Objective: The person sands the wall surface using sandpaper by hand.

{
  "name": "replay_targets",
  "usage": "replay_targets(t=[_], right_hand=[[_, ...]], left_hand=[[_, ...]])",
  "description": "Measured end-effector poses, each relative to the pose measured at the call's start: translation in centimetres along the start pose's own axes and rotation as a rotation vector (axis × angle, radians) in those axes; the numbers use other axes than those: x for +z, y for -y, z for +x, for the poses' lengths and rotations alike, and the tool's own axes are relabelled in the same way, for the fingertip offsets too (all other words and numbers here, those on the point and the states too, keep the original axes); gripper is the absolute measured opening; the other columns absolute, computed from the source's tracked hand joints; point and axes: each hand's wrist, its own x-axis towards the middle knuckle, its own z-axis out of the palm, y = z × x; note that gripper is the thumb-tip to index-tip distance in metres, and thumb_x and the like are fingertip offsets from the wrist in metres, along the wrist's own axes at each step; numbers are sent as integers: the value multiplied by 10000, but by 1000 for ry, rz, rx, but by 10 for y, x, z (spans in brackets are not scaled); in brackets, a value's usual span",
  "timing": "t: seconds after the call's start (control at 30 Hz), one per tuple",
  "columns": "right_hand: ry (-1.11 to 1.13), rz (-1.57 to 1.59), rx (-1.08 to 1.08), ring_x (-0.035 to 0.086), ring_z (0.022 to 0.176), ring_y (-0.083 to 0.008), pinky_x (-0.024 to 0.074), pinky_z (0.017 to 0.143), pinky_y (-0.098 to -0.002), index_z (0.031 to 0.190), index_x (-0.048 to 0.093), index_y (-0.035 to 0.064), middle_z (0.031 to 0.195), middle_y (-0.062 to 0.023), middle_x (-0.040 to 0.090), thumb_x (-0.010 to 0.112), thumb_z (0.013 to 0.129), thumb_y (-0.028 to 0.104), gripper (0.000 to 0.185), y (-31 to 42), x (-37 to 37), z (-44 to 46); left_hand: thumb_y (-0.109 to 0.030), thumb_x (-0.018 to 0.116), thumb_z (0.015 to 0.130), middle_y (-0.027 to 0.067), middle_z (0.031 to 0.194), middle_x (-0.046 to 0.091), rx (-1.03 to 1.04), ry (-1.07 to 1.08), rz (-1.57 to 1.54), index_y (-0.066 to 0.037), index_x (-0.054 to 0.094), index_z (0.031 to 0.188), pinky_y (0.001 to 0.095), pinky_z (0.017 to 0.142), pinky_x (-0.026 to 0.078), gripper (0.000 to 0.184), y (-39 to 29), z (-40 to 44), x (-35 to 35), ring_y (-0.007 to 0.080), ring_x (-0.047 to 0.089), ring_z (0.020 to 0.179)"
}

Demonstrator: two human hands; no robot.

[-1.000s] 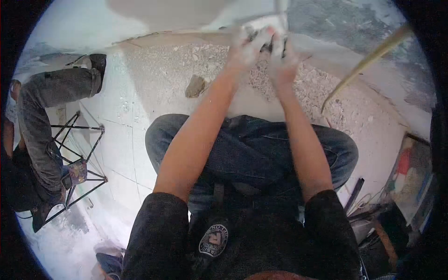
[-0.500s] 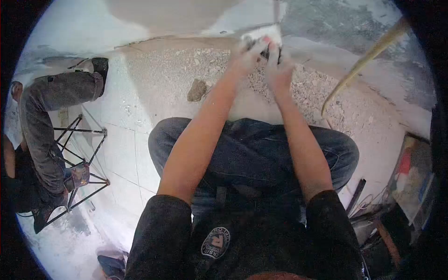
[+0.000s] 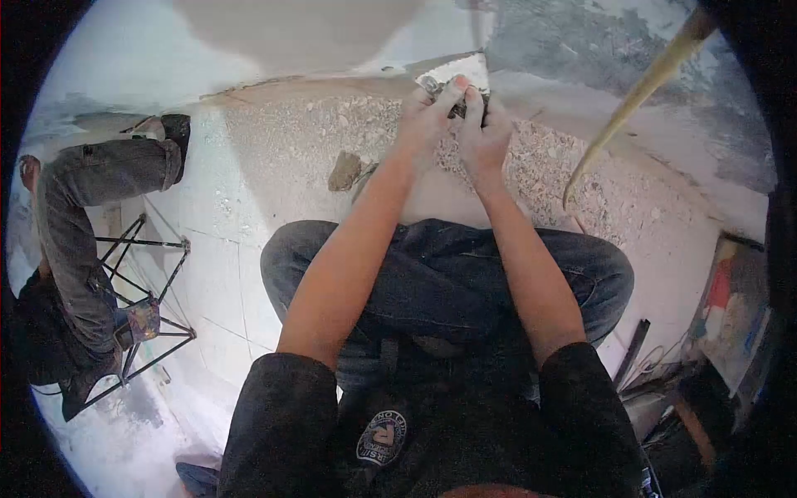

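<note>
Both hands grip a roughly wedge-shaped white piece [image 3: 458, 70] with a dark part by the fingers; its exact kind I cannot make out. My left hand [image 3: 422, 126] is closed on its left side, thumb on top. On the right side my right hand [image 3: 486, 141] is closed too, its thumb beside the other. Pale dust coats the fingers. The piece is held near the foot of the wall [image 3: 299, 37], above a strip of gravelly rubble [image 3: 531, 162]. Whether it touches the wall is unclear.
A brown lump [image 3: 344, 171] lies left of my forearms. A yellowish pole or hose [image 3: 635, 116] slants at the right. Another person's trousered leg [image 3: 124, 170] and a black-framed folding stool [image 3: 143, 319] are at the left. A container [image 3: 730, 307] stands at the right edge.
The hands were blurred by motion before and now show sharply, slightly lower in the view. The white piece is still held in both. The view has shifted a little.
</note>
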Motion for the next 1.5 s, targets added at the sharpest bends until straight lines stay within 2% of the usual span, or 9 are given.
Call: replay_targets(t=[0.2, 0.27, 0.4, 0.6, 0.8, 0.93, 1.07, 1.13, 1.5], right_hand=[[-7, 4, -33, 559, 558, -185, 453, 565, -348, 857, 630, -26, 653, -158, 609, 572, 930, 189, 234, 10, 0, 6], [71, -72, 2, 529, 678, -83, 443, 606, -285, 918, 632, -27, 742, -53, 630, 537, 971, 207, 258, 12, -5, 7], [42, -149, -6, 531, 655, -87, 439, 587, -282, 905, 631, -33, 734, -58, 627, 536, 970, 211, 270, 1, 0, -1], [42, -80, -10, 624, 638, -248, 464, 598, -362, 952, 646, -31, 723, -207, 628, 538, 939, 195, 251, -3, 0, 2], [78, -111, -53, 632, 651, -235, 467, 608, -359, 953, 645, -28, 727, -202, 629, 550, 937, 209, 256, 51, -15, 18], [36, -178, 2, 634, 668, -207, 476, 626, -329, 971, 653, -24, 744, -168, 649, 563, 936, 218, 260, 12, -3, -2], [6, -45, -80, 638, 673, -208, 480, 630, -330, 981, 654, -25, 756, -174, 653, 564, 935, 205, 251, 26, -4, 9], [68, -62, 77, 645, 673, -214, 482, 627, -335, 984, 655, -24, 750, -178, 654, 550, 940, 198, 249, 17, -6, 6], [-15, -17, -73, 622, 606, -249, 462, 575, -362, 868, 644, -27, 683, -179, 627, 572, 919, 158, 205, 8, -2, 1]], left_hand=[[-278, 651, 911, 13, 960, 639, 66, -1, -27, -49, 634, 1022, 279, 787, 477, 255, -4, 2, 5, 114, 595, 862], [-284, 662, 902, 15, 957, 642, 62, 5, -17, -39, 644, 1013, 275, 777, 476, 269, -5, 0, 4, 108, 595, 864], [-290, 670, 896, 1, 933, 640, -24, -40, 39, -60, 648, 1022, 268, 768, 471, 264, 2, 0, 0, 101, 589, 851], [-260, 701, 873, -22, 886, 656, 33, -31, 48, -62, 678, 975, 249, 653, 465, 224, 1, 1, -1, 70, 587, 766], [-273, 643, 916, 10, 935, 627, 197, 67, -16, -61, 630, 1010, 287, 746, 477, 233, -22, -1, 16, 100, 583, 863], [-274, 636, 922, 9, 942, 626, -65, -100, 51, -57, 625, 1021, 287, 761, 473, 239, 0, -5, 6, 104, 578, 878], [-280, 647, 913, 9, 965, 625, 133, -37, -12, -50, 623, 1038, 266, 763, 465, 263, -15, -3, 16, 96, 573, 875], [-288, 647, 912, 7, 950, 626, 71, -53, 20, -50, 625, 1030, 266, 761, 467, 267, -2, -9, 6, 95, 575, 859], [-299, 622, 928, 4, 929, 619, 28, -33, -75, -65, 621, 1010, 271, 752, 478, 248, 11, -2, 5, 96, 576, 836]])
